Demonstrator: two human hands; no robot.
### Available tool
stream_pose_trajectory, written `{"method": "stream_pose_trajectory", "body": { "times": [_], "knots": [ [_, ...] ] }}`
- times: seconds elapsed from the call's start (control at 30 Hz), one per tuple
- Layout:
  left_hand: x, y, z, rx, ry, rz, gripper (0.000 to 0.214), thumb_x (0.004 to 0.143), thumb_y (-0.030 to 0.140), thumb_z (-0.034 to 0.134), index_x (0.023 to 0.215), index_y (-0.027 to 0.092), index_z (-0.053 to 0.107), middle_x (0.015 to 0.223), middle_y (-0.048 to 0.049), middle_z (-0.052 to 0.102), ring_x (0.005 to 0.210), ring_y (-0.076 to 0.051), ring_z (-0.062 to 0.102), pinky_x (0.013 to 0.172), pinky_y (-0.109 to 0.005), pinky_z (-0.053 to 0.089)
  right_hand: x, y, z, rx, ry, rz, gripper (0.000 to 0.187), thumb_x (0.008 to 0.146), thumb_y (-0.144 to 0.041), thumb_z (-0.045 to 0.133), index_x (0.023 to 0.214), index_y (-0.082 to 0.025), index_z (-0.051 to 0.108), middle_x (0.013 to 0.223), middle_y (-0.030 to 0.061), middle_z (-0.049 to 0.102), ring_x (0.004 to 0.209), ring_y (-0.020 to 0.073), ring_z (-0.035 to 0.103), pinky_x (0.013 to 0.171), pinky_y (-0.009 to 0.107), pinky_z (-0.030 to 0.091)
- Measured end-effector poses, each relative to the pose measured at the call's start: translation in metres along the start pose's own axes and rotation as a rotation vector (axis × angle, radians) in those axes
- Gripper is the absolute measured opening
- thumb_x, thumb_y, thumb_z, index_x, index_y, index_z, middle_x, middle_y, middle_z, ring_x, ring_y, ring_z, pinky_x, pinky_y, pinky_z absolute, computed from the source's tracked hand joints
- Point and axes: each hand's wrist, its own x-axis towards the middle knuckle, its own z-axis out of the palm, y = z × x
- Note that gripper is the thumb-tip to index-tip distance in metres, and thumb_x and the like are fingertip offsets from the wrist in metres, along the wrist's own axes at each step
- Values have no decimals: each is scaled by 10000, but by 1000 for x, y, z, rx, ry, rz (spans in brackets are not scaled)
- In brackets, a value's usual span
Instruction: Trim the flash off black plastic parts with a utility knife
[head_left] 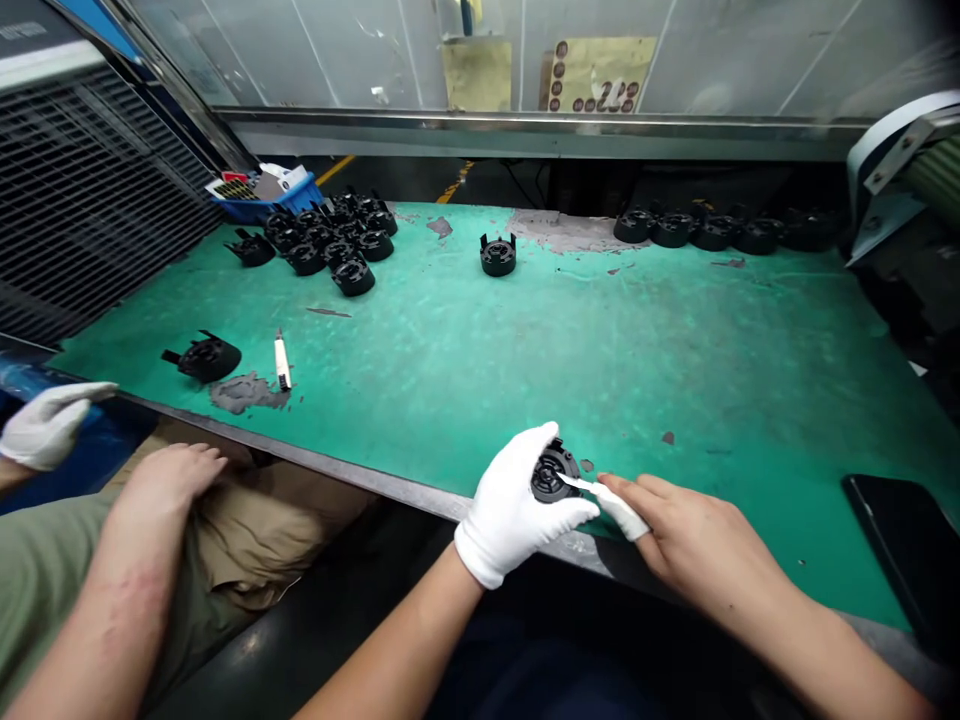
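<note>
My left hand point(511, 503), in a white glove, is closed around a round black plastic part point(551, 474) at the front edge of the green table. The part's ringed face is tilted up toward me. In my bare right hand point(686, 525) is a small trimming knife point(619, 508) with a white handle, held between thumb and fingers. Its thin, pale blade reaches over the face of the part; whether the tip touches is too small to tell.
Several similar black parts point(330, 238) cluster at back left by a blue bin point(262, 200). Others point(718, 232) line the back right; a single one point(498, 256) stands mid-back. Another knife point(282, 360) lies left. A phone point(900, 550) is at right. A co-worker's hands point(176, 468) are at left.
</note>
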Motion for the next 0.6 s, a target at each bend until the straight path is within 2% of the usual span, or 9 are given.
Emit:
{"method": "stream_pose_trajectory", "body": {
  "times": [0.13,0.43,0.53,0.6],
  "knots": [
    [1,-2,2,24,5,16,1015,636,642,844,1460,208,442,1467,-152,544,1363,-329,530,1166,-534,436,-3,-11,-3,-35,-15,38,485,959,-183,450,1418,-311,544,976,6,690,817,217,713,576,323,480],
    [3,-1,7,36,58,34,907,702,591,829,1431,187,472,1418,-136,590,1311,-286,581,1151,-471,464,-9,-43,-5,-49,2,267,580,864,-127,482,1401,-323,580,985,12,715,786,246,718,547,338,460],
    [3,-2,7,40,58,60,898,713,594,819,1436,195,467,1432,-128,580,1329,-286,565,1161,-467,453,-11,-54,-1,-18,8,344,629,828,-83,466,1413,-284,579,1014,41,730,805,260,727,578,343,484],
    [3,-2,7,39,57,60,881,728,595,807,1438,199,466,1441,-126,573,1336,-286,559,1163,-469,450,-14,-58,6,18,46,361,608,850,-82,454,1421,-254,572,1037,63,738,845,265,732,614,342,513]
  ]
}}
